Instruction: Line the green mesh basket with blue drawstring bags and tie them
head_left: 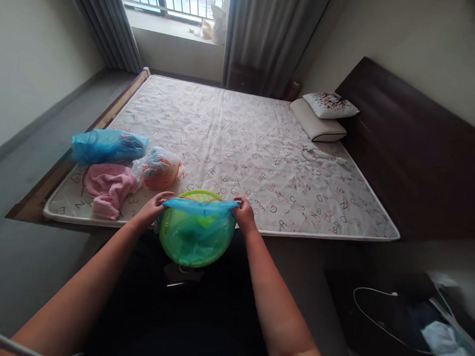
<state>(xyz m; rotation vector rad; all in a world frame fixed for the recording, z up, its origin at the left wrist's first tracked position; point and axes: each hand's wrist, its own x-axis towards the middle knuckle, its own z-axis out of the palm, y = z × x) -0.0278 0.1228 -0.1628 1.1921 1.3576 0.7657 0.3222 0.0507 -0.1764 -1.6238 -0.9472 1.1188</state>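
Observation:
A thin blue plastic bag [201, 208] is stretched across a round yellow-green plastic basket [199, 195] at the mattress's near edge. My left hand [152, 209] pinches the bag's left edge, and my right hand [244, 214] grips its right edge. Through the see-through film the green of the basket shows. Part of the bag lies within the basket's round outline; whether it reaches the bottom I cannot tell. Nearest to my left hand are a clear bag with something orange in it [161, 168] and a crumpled pink cloth [110, 186].
Another blue plastic bag [109, 146] lies at the left side of the patterned mattress [240, 145]. Two pillows [325, 116] rest by the dark headboard [411, 141], with a cable nearby. At lower right, a dark surface holds a white cable [368, 320] and a white crumpled item [445, 344].

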